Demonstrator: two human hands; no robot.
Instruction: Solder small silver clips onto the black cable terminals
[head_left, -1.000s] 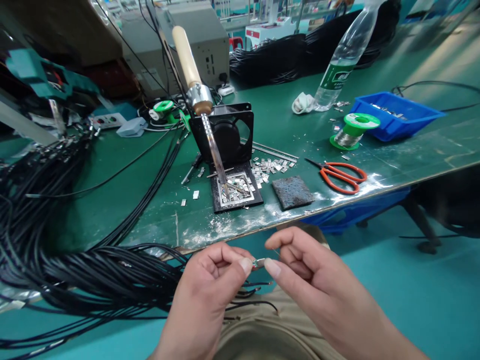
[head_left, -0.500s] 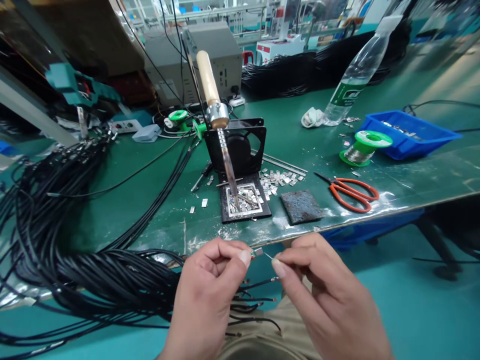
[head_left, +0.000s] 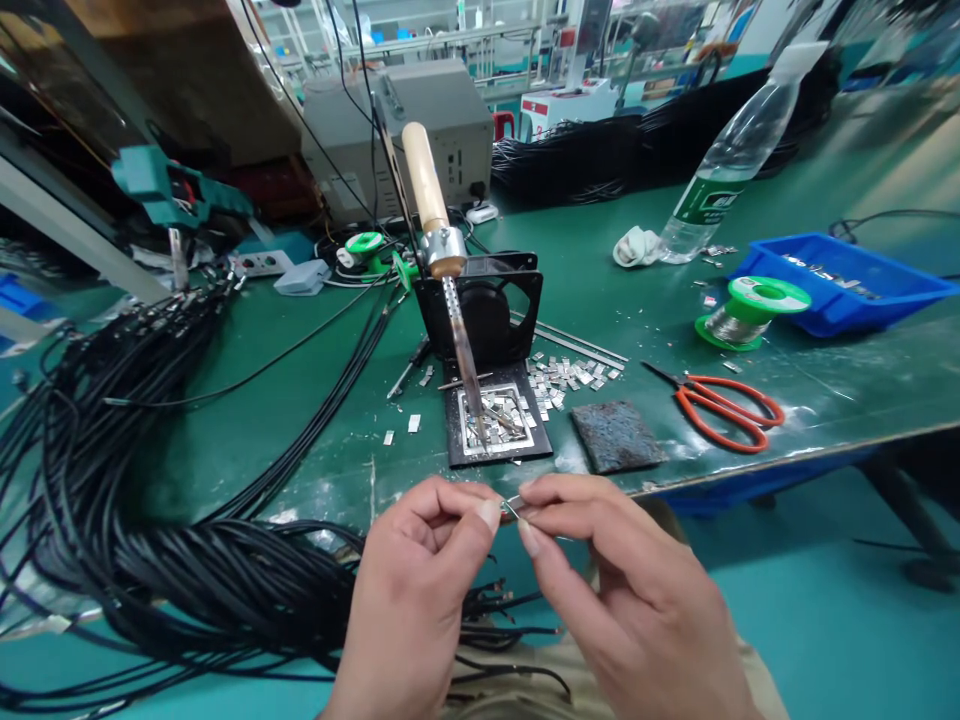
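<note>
Just off the bench's near edge, my left hand (head_left: 424, 590) pinches a small metal connector (head_left: 513, 505) between thumb and forefinger. My right hand (head_left: 637, 590) is closed close beside it, its fingertips on a thin pale pin whose tip meets the connector. Beyond the hands, a soldering iron (head_left: 463, 350) with a wooden handle leans tip-down over a black tray (head_left: 501, 455) of small metal pieces. A black fan (head_left: 487, 310) stands behind that tray. To its right lies a rough grey pad (head_left: 616, 437).
A large bundle of black cables (head_left: 225, 570) fills the left and hangs over the edge. On the right are orange-handled scissors (head_left: 731, 412), a solder spool (head_left: 750, 315), a blue bin (head_left: 847, 310) and a plastic bottle (head_left: 709, 195). Loose metal pieces (head_left: 566, 375) lie beside the tray.
My right hand has moved left, bringing the pin up to the connector. The left hand keeps its pinch. The bench items appear slightly lower and mostly farther right in view.
</note>
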